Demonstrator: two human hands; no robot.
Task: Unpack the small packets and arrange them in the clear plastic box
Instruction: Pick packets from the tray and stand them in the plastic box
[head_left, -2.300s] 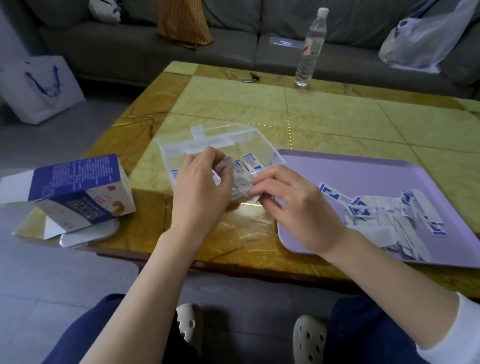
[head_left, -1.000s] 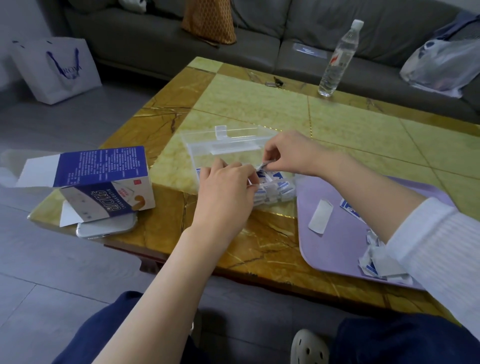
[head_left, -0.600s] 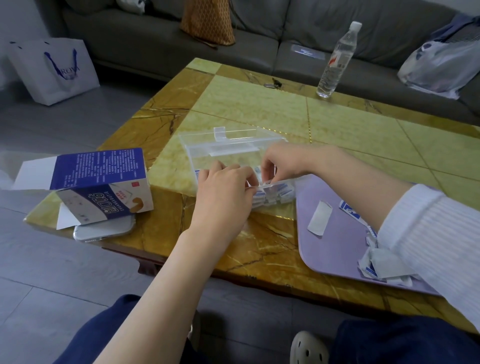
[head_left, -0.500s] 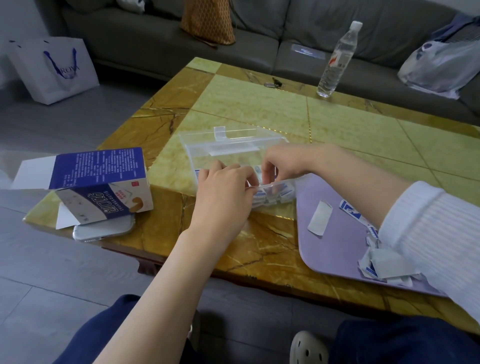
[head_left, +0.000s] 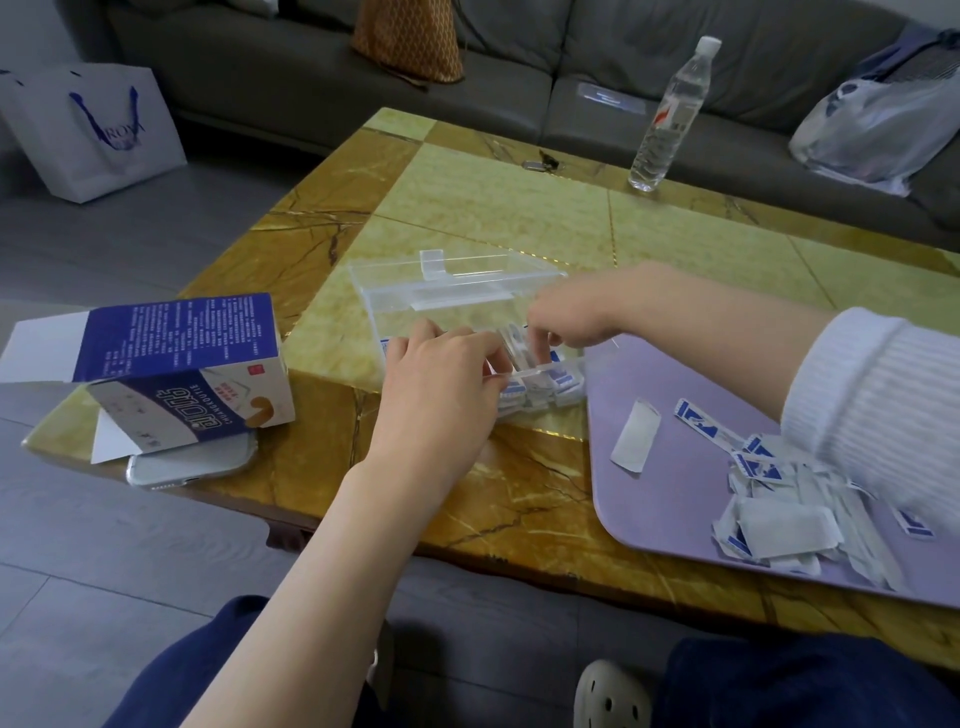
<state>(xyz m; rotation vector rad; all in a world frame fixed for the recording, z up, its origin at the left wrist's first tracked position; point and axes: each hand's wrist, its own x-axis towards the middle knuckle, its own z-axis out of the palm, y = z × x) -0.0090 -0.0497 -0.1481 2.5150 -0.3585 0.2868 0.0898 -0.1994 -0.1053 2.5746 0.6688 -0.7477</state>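
Clear plastic box (head_left: 415, 312) sits on the yellow marble-pattern table (head_left: 493, 218), its hinged lid open toward the far side. A row of small white-and-blue paper packets (head_left: 543, 387) stands on edge in the box's near right corner. The row's long axis runs left to right along the near wall.

Both hands meet at this row. The left hand (head_left: 441, 400) comes in from the near side, the right hand (head_left: 569, 322) from the far right, over the rim.

Right fingers (head_left: 540, 340) are curled downward and pinch what looks like one or two upright packets at the row's left end. Left fingers are bent over the near wall with their tips at the row. The back of the hand hides whether they grip anything, so I cannot tell.

The unsorted packets lie in a loose heap (head_left: 779, 519) on the flat lavender plastic tray (head_left: 670, 499), just right of the box and partly under the right forearm.

Judgement: the coming move is a straight push down and release, with the left hand bracing the row upright.
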